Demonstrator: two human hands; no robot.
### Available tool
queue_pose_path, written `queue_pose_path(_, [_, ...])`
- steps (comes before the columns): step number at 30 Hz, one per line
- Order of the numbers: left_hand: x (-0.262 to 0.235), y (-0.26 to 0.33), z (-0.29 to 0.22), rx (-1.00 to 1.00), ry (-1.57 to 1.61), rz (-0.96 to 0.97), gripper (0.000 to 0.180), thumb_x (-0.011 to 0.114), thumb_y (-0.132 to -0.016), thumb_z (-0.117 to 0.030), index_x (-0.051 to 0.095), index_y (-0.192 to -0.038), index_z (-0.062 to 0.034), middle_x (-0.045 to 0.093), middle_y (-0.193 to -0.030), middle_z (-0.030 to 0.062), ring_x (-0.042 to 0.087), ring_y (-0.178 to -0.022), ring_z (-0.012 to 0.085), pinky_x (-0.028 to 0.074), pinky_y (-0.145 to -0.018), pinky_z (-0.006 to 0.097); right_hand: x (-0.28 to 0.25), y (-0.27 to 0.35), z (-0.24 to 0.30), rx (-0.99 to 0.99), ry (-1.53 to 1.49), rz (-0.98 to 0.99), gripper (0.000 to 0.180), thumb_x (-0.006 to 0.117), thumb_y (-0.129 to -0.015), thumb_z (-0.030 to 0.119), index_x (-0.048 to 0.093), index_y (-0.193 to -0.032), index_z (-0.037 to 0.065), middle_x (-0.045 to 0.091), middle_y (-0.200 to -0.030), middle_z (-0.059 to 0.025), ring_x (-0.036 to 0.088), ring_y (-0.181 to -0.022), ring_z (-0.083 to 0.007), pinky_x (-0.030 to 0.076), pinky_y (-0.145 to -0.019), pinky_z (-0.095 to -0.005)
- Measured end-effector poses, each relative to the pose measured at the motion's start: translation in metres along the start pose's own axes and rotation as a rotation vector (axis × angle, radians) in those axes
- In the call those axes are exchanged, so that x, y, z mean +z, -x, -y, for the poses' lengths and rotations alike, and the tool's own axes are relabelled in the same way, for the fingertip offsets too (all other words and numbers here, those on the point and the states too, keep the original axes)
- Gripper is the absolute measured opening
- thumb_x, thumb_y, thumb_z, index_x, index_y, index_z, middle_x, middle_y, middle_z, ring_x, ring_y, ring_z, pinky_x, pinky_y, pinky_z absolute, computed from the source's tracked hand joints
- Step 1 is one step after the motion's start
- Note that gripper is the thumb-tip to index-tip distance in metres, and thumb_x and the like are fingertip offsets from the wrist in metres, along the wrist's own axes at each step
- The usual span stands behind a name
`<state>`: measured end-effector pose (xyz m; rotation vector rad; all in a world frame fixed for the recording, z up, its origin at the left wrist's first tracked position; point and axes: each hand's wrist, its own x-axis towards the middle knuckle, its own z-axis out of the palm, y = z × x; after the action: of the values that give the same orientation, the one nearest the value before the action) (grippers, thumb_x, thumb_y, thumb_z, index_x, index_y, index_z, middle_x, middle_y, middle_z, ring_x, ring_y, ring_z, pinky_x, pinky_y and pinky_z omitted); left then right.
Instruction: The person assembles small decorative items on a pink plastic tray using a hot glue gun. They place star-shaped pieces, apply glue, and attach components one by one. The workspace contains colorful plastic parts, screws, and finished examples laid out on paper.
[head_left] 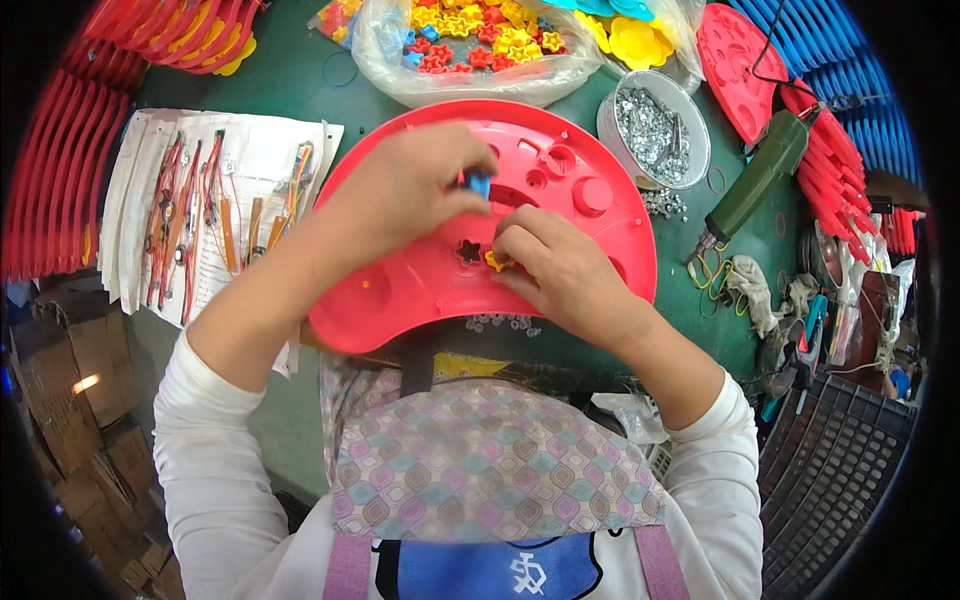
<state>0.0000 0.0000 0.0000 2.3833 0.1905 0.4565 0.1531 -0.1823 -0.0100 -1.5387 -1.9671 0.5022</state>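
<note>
A curved red plastic shell (420,292) lies in front of me, with moulded posts, rings and a dark star-shaped hole (468,251). Over its left part my left hand (415,185) is pinching a small blue plastic piece (478,185), whose full shape is hidden by the fingers. My right hand (555,262) rests low over the shell, just right of the star-shaped hole. Its fingertips are closed on a yellow star-shaped piece (496,262) at the shell's surface; whether that piece sits in an opening I cannot tell.
Behind the shell is a clear bag (385,75) of coloured star pieces. A white tub (703,150) of screws and a green electric screwdriver (762,175) are on the right. Wired parts (185,215) lie on papers at left. Red parts (60,190) and blue parts (865,100) are stacked around.
</note>
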Motion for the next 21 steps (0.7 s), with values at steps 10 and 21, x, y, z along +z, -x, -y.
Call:
queue_pose_path(10, [0.031,0.049,-0.025,0.12,-0.095,0.024,0.024,0.078,-0.076,0.0,0.058,-0.09,-0.0004,0.063,-0.103,0.0137,0.064,-0.093,0.0328,0.054,-0.079,0.041,0.008,0.003,-0.005,-0.062,0.242,-0.038,0.019,0.069,-0.08,0.007,0.058,-0.096,0.005,0.054,-0.095,-0.0119,0.057,-0.087,-0.0311,0.047,-0.077,-0.0431])
queue_pose_path(21, [0.042,0.055,-0.026,0.1,-0.196,0.02,0.023,0.079,-0.079,-0.008,0.063,-0.092,0.0005,0.062,-0.103,0.0127,0.062,-0.091,0.0316,0.053,-0.079,0.041,-0.014,0.015,0.013,-0.124,0.397,0.084,0.022,0.072,-0.087,0.025,0.069,-0.098,0.006,0.064,-0.102,-0.007,0.061,-0.095,-0.0266,0.045,-0.09,-0.0415])
